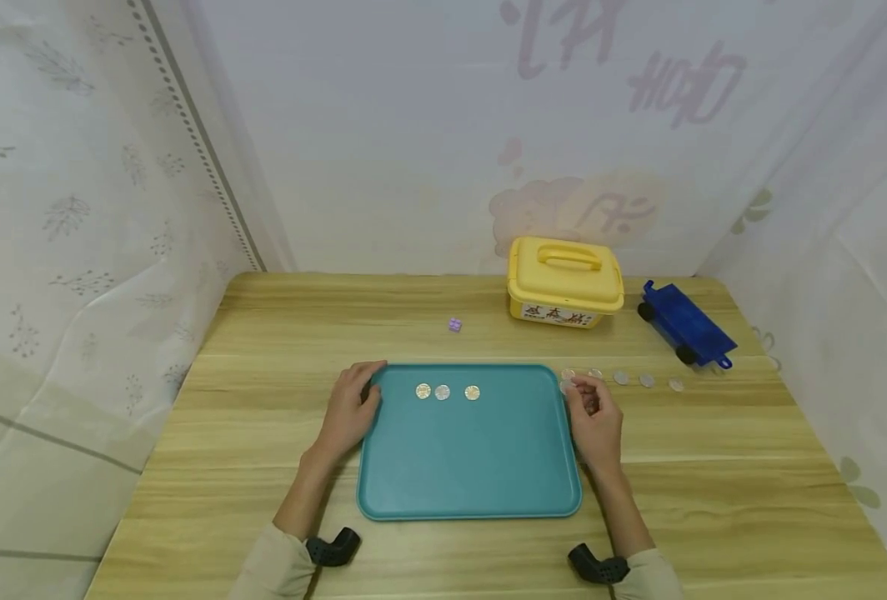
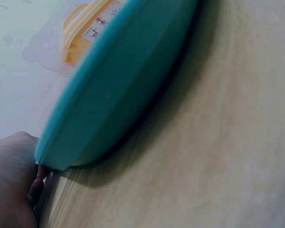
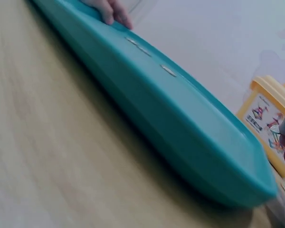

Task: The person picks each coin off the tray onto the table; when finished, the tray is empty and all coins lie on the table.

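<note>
My left hand (image 1: 349, 412) holds the left edge of a teal tray (image 1: 473, 467) near its far corner, thumb over the rim. In the right wrist view, its fingers (image 3: 115, 12) show on the tray's far end. Beyond the tray's right rim, my right hand (image 1: 597, 421) pinches a coin (image 3: 275, 129) between thumb and fingertips. Lying flat near the tray's far side are a gold-coloured coin (image 1: 423, 391), a silver coin (image 1: 442, 392) and another gold-coloured coin (image 1: 473, 392). Several more coins (image 1: 620, 378) form a row on the table right of the tray.
A yellow lidded box (image 1: 567, 279) with a handle stands behind the tray, towards the right. Further right is a blue toy trailer (image 1: 687, 323) with black wheels. A small purple block (image 1: 454, 325) lies behind the tray on the wooden table (image 1: 301, 321). Fabric walls enclose the table.
</note>
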{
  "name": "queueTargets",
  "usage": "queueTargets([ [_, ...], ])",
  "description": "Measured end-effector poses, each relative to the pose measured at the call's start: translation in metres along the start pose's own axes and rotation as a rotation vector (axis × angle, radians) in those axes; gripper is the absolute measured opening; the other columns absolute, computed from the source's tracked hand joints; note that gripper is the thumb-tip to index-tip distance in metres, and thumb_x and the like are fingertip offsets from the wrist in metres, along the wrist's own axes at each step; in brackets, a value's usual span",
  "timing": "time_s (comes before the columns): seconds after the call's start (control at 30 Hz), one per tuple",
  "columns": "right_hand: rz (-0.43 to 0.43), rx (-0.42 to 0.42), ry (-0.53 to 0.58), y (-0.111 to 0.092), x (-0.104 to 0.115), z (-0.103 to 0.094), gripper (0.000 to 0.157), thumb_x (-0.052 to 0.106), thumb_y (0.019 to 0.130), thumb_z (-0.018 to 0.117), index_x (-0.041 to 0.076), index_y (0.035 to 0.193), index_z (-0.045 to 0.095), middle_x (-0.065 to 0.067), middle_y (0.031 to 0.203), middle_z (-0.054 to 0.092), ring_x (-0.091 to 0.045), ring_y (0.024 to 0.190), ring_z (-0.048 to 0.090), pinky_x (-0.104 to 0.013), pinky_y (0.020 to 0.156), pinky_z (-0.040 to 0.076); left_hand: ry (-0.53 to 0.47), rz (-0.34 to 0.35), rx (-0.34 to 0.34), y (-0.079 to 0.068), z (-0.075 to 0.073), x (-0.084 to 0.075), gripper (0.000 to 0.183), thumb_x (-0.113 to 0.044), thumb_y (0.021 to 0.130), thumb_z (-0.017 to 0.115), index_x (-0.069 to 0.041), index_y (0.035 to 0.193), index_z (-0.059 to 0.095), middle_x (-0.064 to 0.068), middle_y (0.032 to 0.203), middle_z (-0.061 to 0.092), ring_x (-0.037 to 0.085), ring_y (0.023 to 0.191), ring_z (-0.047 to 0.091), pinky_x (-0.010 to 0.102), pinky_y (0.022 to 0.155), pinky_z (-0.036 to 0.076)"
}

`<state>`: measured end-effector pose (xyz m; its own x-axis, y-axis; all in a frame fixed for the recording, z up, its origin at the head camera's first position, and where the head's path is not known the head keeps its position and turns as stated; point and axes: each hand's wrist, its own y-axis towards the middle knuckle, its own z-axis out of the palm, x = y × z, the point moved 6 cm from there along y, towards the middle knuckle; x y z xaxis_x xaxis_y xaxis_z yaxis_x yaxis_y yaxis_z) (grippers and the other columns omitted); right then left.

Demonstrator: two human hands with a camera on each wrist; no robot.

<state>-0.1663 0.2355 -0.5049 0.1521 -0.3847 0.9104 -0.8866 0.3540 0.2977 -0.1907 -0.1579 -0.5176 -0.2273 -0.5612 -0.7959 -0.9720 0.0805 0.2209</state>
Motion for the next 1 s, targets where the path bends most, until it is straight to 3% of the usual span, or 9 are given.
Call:
queueTargets([
  [0.17, -0.009, -0.051, -0.04, 0.005, -0.013, -0.019, 0.014, 0.004, 0.093, 0.067, -0.002, 0.105, 0.069, 0.007, 0.08, 0.057, -0.002, 0.065, 0.047, -0.012, 0.058, 0.037, -0.005, 0.011, -0.002, 0.0, 0.0, -0.001, 0.04, -0.002, 0.097, 0.054, -0.005, 0.137, 0.059, 0.014, 0.132, 0.061, 0.032, 0.119, 0.052, 0.05, 0.102, 0.041],
  [0.33, -0.008, -0.114, -0.114, 0.009, -0.022, -0.033, 0.012, 0.006, 0.092, 0.068, -0.002, 0.102, 0.069, 0.005, 0.078, 0.056, -0.001, 0.064, 0.046, -0.011, 0.058, 0.037, -0.004, 0.01, 0.0, -0.001, -0.001, -0.001, 0.04, -0.001, 0.097, 0.054, -0.004, 0.137, 0.059, 0.015, 0.132, 0.061, 0.032, 0.119, 0.052, 0.05, 0.1, 0.042],
  [0.8, 0.048, -0.133, -0.28, 0.01, -0.026, -0.037, 0.01, 0.006, 0.089, 0.065, 0.001, 0.095, 0.071, -0.009, 0.074, 0.062, 0.002, 0.06, 0.046, -0.012, 0.055, 0.036, -0.002, -0.006, 0.005, 0.0, 0.0, 0.001, 0.041, -0.002, 0.097, 0.054, -0.006, 0.138, 0.059, 0.013, 0.134, 0.06, 0.031, 0.121, 0.051, 0.049, 0.102, 0.042],
  [1.0, 0.047, -0.126, -0.338, 0.012, -0.029, -0.036, 0.011, 0.007, 0.089, 0.064, 0.002, 0.095, 0.071, -0.009, 0.073, 0.063, -0.001, 0.059, 0.048, -0.014, 0.055, 0.037, 0.005, -0.001, -0.001, 0.0, 0.001, 0.0, 0.04, -0.002, 0.097, 0.055, -0.005, 0.137, 0.059, 0.013, 0.134, 0.061, 0.031, 0.119, 0.052, 0.048, 0.099, 0.043],
])
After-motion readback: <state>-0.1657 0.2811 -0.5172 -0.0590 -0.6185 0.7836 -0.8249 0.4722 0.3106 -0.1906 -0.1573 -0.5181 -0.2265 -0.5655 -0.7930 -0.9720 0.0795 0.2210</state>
